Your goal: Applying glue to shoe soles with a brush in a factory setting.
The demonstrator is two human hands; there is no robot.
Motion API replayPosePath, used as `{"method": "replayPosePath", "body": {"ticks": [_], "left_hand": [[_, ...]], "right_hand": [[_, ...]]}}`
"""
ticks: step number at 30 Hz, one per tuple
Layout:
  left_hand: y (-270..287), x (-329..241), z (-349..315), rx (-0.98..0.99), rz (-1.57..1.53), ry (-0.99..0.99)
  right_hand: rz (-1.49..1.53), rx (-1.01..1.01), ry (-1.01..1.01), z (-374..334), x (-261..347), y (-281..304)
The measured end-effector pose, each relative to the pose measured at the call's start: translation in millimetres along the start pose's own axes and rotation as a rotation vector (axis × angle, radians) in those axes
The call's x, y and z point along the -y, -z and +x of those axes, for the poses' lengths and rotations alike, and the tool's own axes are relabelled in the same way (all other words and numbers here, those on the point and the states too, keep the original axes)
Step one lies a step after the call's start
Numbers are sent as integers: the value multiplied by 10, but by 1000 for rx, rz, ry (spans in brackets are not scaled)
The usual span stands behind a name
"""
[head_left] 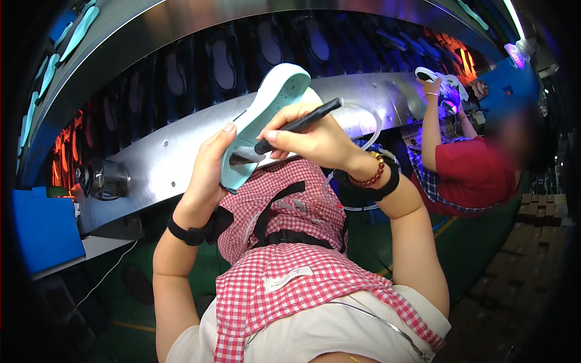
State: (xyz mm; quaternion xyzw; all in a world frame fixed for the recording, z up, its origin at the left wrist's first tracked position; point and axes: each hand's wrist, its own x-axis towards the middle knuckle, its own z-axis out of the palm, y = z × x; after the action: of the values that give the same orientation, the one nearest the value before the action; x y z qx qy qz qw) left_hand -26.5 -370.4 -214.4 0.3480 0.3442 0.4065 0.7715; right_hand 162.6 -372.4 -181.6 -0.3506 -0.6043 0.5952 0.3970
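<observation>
A pale mint shoe sole (279,83) is held tilted over the edge of the metal bench, its hollow inner side facing me. My left hand (207,162) grips it along the left edge near its lower end, thumb on the rim. Closed around a black-handled brush (308,121) is my right hand (321,138). The bristles rest inside the lower end of the sole, where the surface looks wet. From the back end of the brush a clear tube (376,121) curves down to the right.
Behind the metal bench (154,154), dark sole shapes (224,65) stand in a row beneath a curved metal rim. Orange glowing heaters (63,151) show at both ends. A dark round pot (108,179) sits at left. At right, a seated co-worker (472,172) holds a white shoe (445,81).
</observation>
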Motion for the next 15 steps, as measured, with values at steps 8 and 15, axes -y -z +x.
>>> {"method": "replayPosePath", "body": {"ticks": [8,15], "left_hand": [[68,117,91,-72,261,-97],[113,120,56,-144,246,-94]], "right_hand": [[-183,-80,30,84,-18,-63],[-452,-182,199,105,-144,33]]}}
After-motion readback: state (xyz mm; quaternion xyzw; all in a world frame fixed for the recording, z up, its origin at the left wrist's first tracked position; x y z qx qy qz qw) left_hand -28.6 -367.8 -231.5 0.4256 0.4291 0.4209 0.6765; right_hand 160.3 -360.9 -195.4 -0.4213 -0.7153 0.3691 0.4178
